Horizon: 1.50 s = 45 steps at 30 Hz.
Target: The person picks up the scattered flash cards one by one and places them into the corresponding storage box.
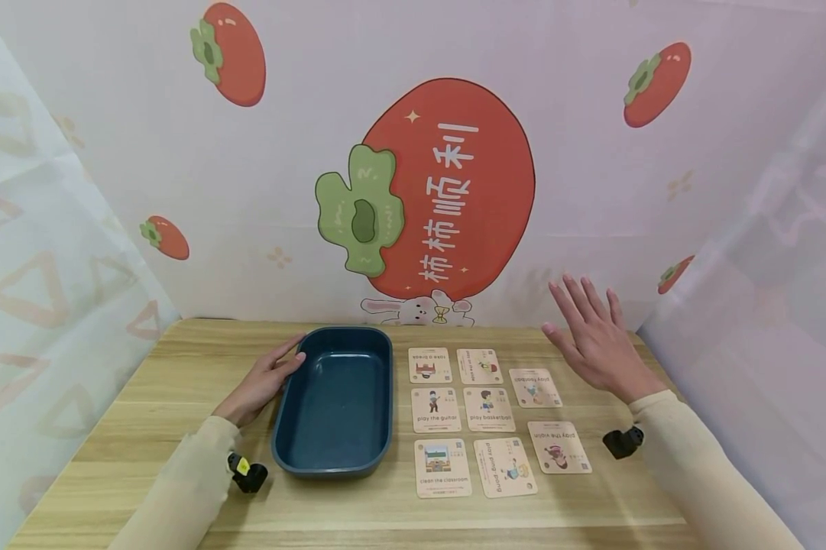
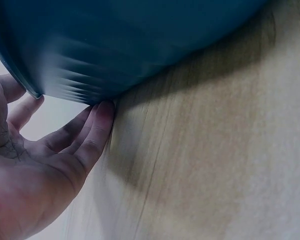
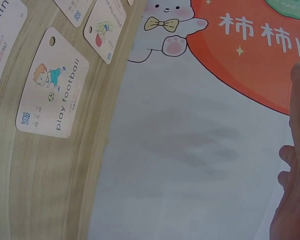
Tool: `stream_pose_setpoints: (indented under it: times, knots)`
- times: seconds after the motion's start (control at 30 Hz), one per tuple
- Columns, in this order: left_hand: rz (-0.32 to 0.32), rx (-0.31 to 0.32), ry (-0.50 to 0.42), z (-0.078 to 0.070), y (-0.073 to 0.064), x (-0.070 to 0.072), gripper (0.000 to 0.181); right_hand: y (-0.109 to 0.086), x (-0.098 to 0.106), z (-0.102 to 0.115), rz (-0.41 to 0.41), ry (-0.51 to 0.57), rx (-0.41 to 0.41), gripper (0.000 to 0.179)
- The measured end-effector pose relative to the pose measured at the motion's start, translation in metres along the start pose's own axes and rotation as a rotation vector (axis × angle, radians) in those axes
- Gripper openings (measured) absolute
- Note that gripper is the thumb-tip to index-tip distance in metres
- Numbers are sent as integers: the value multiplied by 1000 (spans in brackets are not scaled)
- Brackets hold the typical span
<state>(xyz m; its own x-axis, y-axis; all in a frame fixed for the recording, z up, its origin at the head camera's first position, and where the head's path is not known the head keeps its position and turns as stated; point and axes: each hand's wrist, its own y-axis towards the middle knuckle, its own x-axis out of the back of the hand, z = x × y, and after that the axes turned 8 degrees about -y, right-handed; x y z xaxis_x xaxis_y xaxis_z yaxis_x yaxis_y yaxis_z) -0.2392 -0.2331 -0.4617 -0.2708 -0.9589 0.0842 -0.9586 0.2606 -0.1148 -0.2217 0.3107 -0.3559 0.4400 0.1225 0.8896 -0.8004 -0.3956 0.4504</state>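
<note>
A dark blue rectangular plastic tray stands on the wooden table. At its left side is my left hand, with the thumb over the rim and the other fingers along the outer wall. The left wrist view shows those fingertips low on the wall of the tray, close to the tabletop. My right hand is raised above the back right of the table, fingers straight and slightly spread, holding nothing. Nearest to it lies a "play football" card, with a "play the violin" card farther forward.
Several more picture cards lie in rows between the tray and the right hand, including "play the guitar", "play basketball", "clean the classroom" and "play ping-pong". A printed backdrop rises behind the table.
</note>
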Motion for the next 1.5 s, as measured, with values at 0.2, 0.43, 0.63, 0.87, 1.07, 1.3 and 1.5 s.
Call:
stream_pose_setpoints:
  times: [0.2, 0.43, 0.63, 0.87, 1.07, 1.3, 1.5]
  knots:
    - [-3, 1, 0, 1, -1, 0, 64, -8, -1, -4, 22, 5, -5, 68]
    - [-2, -7, 18, 1, -1, 0, 65, -27, -5, -7, 94, 79, -49, 68]
    - [1, -6, 6, 1, -2, 0, 65, -47, -16, -11, 206, 160, -136, 66]
    - [-1, -8, 13, -1, -2, -1, 65, -60, -15, -2, 267, 293, -178, 56]
    - [-4, -5, 22, -1, -3, -2, 66, -74, -26, -5, 309, 381, -191, 51]
    - [-6, -2, 23, -2, -3, -2, 65, -96, -56, -16, 409, 484, -234, 51]
    - [-3, 0, 29, -2, -3, -2, 66, -115, -77, -23, 467, 499, -247, 60]
